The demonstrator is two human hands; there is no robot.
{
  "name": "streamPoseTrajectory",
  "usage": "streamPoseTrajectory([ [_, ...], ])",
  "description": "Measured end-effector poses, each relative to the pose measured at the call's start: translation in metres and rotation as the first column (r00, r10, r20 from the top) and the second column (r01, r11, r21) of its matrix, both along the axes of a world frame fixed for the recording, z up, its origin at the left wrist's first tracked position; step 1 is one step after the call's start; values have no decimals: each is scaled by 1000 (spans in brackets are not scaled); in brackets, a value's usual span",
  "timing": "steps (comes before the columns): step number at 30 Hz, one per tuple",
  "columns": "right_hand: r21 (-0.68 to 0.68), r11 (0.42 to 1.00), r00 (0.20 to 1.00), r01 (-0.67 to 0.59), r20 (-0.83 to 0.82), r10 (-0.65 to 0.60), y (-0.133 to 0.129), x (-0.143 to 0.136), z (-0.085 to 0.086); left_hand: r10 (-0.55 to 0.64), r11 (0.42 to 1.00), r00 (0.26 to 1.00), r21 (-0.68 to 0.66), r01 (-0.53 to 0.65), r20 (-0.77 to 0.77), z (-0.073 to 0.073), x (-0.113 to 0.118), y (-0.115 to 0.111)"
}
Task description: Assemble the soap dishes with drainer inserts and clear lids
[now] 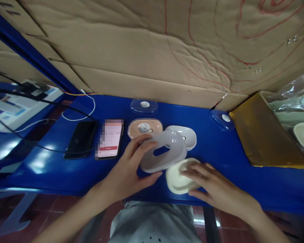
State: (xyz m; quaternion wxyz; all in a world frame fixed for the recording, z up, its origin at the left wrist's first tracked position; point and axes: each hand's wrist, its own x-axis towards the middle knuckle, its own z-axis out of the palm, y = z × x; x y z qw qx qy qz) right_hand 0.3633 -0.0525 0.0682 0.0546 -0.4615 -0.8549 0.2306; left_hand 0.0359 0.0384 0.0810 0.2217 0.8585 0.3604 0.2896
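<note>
Near the middle of the blue surface (pixel 216 155), the left hand (pixel 129 167) pinches a grey slotted tray (pixel 176 152) by its left end; the right hand (pixel 215 187) bends over a cream dish (pixel 176 179) just nearer and to the right, whether gripping or merely touching cannot be told. Both look like light, stiff, slightly slippery plastic, best held by opposite rims.

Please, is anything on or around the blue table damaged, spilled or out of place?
No spill stands out. The oddest thing is the brown cardboard sheet behind the glossy blue table: its surface is wrinkled, and red curved lines cross its right side.
</note>
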Motion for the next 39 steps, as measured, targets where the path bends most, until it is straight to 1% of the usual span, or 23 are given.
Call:
streamPoseTrajectory([
  [2, 80, 995, 997, -63, -41, 66, 17, -20, 0, -36, 997, 999, -72, 36, 3, -12, -1, -7],
  [4, 149, 984, 990, -94, -93, 109, 39, -26, -1, -43, 991, 999, -127, 46, 24, -20, 0, -8],
  [7, 192, 980, 974, -54, -208, 95, 66, -14, -2, -40, 980, 997, -192, 52, 64, -27, 4, -10],
  [10, 164, 985, 960, 50, -282, -2, 77, 7, -8, -54, 971, 997, -231, 66, 55, -33, 10, -13],
  [12, 140, 983, 959, 118, -273, -76, 78, 18, -14, -72, 966, 997, -245, 76, 28, -37, 14, -16],
  [14, 138, 973, 961, 185, -232, -149, 78, 25, -19, -83, 963, 997, -257, 80, -2, -40, 17, -17],
  [17, 140, 963, 959, 231, -201, -201, 77, 29, -18, -99, 960, 995, -267, 88, -28, -40, 22, -18],
  [19, 111, 974, 961, 196, -220, -168, 76, 31, -13, -123, 958, 992, -265, 108, -39, -36, 25, -18],
  [22, 30, 998, 970, 58, -237, -49, 70, 31, -6, -182, 955, 982, -247, 162, -59, -33, 28, -15],
  [24, -34, 999, 982, -16, -190, 9, 64, 29, -6, -223, 958, 971, -205, 202, -86, -33, 29, -11],
  [26, -51, 998, 993, -27, -115, 21, 59, 24, -8, -266, 958, 955, -146, 247, -133, -35, 30, -6],
  [29, 30, 999, 998, -13, -54, 14, 56, 16, -15, -315, 949, 928, -69, 307, -199, -39, 29, 6],
  [33, 145, 989, 998, -1, -67, 10, 60, 12, -19, -336, 938, 905, -9, 345, -260, -40, 32, 30],
  [36, 201, 980, 997, 9, -83, 8, 64, 12, -21, -341, 935, 909, 19, 355, -238, -45, 37, 43],
  [39, 251, 968, 996, 19, -87, 3, 65, 10, -23, -335, 935, 921, 51, 351, -199, -52, 40, 47],
])
